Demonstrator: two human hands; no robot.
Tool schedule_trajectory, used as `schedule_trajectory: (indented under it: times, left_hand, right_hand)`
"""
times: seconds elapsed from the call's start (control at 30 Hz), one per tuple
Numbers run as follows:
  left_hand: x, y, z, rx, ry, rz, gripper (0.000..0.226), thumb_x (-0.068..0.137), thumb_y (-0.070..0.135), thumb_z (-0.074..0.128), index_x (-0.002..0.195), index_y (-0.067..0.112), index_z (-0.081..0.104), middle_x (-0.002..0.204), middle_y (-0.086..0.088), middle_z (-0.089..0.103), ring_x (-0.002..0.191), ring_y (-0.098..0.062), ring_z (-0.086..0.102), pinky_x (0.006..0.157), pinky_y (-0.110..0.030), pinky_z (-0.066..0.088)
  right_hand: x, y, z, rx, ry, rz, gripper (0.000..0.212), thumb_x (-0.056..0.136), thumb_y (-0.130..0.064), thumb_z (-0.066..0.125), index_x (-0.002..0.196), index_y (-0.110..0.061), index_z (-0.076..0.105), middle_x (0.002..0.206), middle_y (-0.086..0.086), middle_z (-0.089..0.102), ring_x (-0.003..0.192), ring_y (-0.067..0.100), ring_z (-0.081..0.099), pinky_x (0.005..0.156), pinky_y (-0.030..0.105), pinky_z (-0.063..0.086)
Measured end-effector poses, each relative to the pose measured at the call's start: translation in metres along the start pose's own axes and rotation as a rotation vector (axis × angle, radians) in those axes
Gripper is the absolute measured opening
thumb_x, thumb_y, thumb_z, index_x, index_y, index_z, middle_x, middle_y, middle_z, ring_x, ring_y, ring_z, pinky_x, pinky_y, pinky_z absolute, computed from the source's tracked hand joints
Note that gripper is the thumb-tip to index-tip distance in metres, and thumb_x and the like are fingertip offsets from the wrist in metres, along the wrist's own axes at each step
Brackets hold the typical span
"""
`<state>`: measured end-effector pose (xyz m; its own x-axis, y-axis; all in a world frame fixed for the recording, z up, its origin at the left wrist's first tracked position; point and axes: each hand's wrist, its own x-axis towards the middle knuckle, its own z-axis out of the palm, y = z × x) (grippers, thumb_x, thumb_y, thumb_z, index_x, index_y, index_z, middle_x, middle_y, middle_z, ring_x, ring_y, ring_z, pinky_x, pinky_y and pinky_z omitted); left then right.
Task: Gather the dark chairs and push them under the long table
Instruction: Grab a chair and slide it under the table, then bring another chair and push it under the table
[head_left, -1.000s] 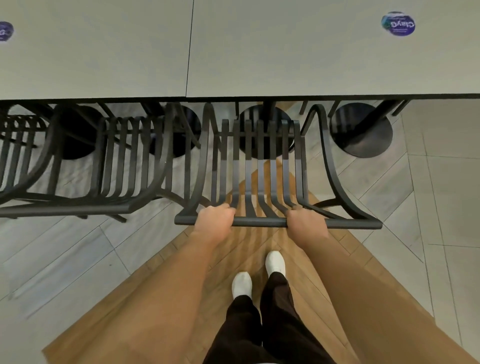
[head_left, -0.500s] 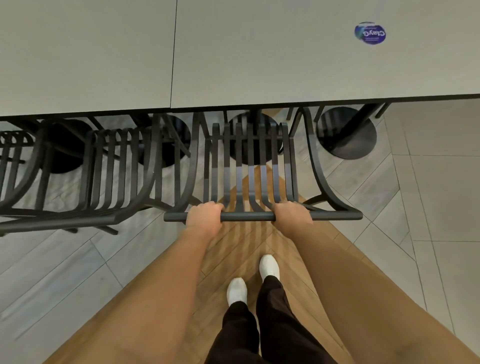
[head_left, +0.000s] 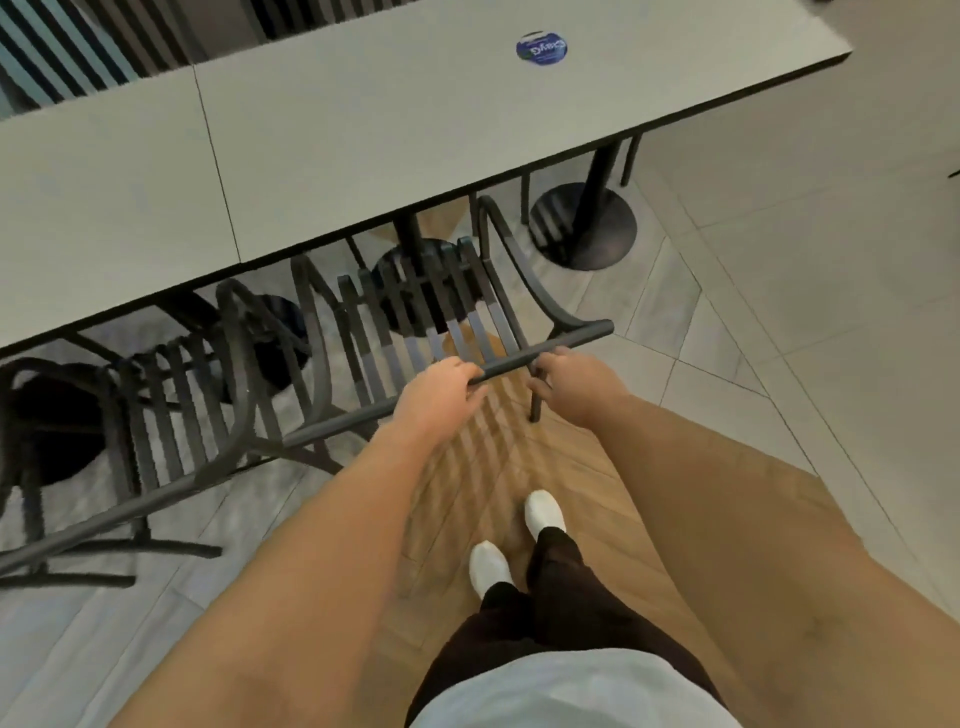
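The view has swung, so the counter (head_left: 363, 130) edge now runs slanted. The chair (head_left: 426, 322) top rail tilts up toward the right grip (head_left: 576, 384), while the left grip (head_left: 436, 395) has shifted closer to it.

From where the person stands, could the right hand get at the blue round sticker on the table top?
Probably not without stepping around: the right hand grips the chair's top rail, and the chair sits between the person and the table, with the blue sticker far across.

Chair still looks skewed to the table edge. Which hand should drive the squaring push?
Left, probably. The left hand is closed over the chair top rail near its middle, good for pushing. The right hand sits toward the rail's right end, its grip looking looser.
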<state>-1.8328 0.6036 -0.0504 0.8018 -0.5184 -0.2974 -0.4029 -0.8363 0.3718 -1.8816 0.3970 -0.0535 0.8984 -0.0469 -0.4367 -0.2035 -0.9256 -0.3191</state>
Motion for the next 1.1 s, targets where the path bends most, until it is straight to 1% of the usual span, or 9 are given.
schedule_trajectory:
  times: [0.13,0.33,0.47,0.6,0.67,0.73,0.8,1.0,1.1]
  left_hand:
    - [-0.001,0.055,0.005,0.063,-0.105,0.141,0.030,0.104,0.039,0.050,0.121,0.022,0.067,0.110,0.003,0.068,0.098,-0.018,0.065,0.084,-0.040,0.056]
    - [-0.003,0.138,0.033,0.121,-0.224,0.328,0.028,0.103,0.037,0.050,0.116,0.021,0.070,0.103,0.002,0.072,0.093,-0.019,0.067,0.082,-0.040,0.057]
    - [-0.014,0.198,0.065,0.195,-0.297,0.444,0.033,0.102,0.039,0.049,0.121,0.021,0.070,0.109,-0.001,0.073,0.099,-0.024,0.067,0.085,-0.039,0.056]
    - [-0.034,0.261,0.098,0.226,-0.356,0.547,0.036,0.102,0.041,0.048,0.124,0.022,0.069,0.114,0.000,0.073,0.101,-0.024,0.067,0.086,-0.040,0.056]
    - [-0.050,0.293,0.116,0.229,-0.380,0.593,0.036,0.103,0.040,0.048,0.124,0.021,0.069,0.113,0.000,0.072,0.099,-0.022,0.066,0.082,-0.037,0.055]
    - [-0.066,0.325,0.135,0.251,-0.399,0.643,0.035,0.104,0.041,0.047,0.122,0.020,0.069,0.109,0.001,0.071,0.095,-0.020,0.064,0.073,-0.032,0.049]
    - [-0.083,0.357,0.155,0.284,-0.417,0.694,0.035,0.103,0.040,0.047,0.122,0.021,0.069,0.110,0.001,0.071,0.096,-0.020,0.064,0.070,-0.029,0.043]
    - [-0.139,0.448,0.221,0.365,-0.479,0.811,0.037,0.103,0.045,0.045,0.124,0.024,0.067,0.114,0.004,0.071,0.098,-0.020,0.065,0.080,-0.037,0.055]
    - [-0.168,0.491,0.255,0.400,-0.515,0.878,0.038,0.103,0.045,0.045,0.127,0.024,0.066,0.117,0.004,0.071,0.102,-0.019,0.065,0.081,-0.036,0.054]
  right_hand:
    - [-0.051,0.035,0.005,0.006,-0.061,0.159,0.036,0.102,-0.043,0.047,0.128,-0.023,0.062,0.123,0.009,0.066,0.112,0.032,0.061,0.091,0.044,0.052]
    - [-0.138,0.114,0.023,0.169,-0.029,0.435,0.048,0.102,-0.043,0.051,0.146,-0.022,0.050,0.143,0.009,0.057,0.129,0.031,0.053,0.102,0.044,0.047]
    - [-0.201,0.161,0.033,0.262,0.021,0.569,0.048,0.103,-0.042,0.051,0.146,-0.020,0.050,0.141,0.011,0.057,0.128,0.032,0.054,0.101,0.045,0.047]
    - [-0.267,0.201,0.045,0.308,0.062,0.665,0.048,0.104,-0.042,0.050,0.146,-0.020,0.050,0.139,0.010,0.059,0.126,0.031,0.054,0.099,0.043,0.049]
    - [-0.302,0.219,0.054,0.315,0.068,0.696,0.048,0.104,-0.043,0.048,0.147,-0.020,0.050,0.139,0.010,0.059,0.125,0.031,0.055,0.096,0.042,0.049]
    - [-0.337,0.234,0.064,0.336,0.079,0.734,0.047,0.104,-0.043,0.049,0.146,-0.021,0.050,0.137,0.009,0.061,0.124,0.031,0.056,0.094,0.041,0.050]
    - [-0.371,0.249,0.078,0.390,0.095,0.779,0.047,0.103,-0.042,0.050,0.146,-0.021,0.051,0.137,0.009,0.060,0.124,0.030,0.055,0.095,0.041,0.050]
    - [-0.473,0.290,0.126,0.459,0.129,0.912,0.048,0.103,-0.043,0.051,0.146,-0.022,0.050,0.136,0.010,0.059,0.121,0.031,0.057,0.093,0.043,0.052]
    - [-0.523,0.312,0.149,0.491,0.157,0.981,0.044,0.102,-0.041,0.051,0.142,-0.022,0.054,0.132,0.009,0.061,0.117,0.030,0.059,0.089,0.042,0.052]
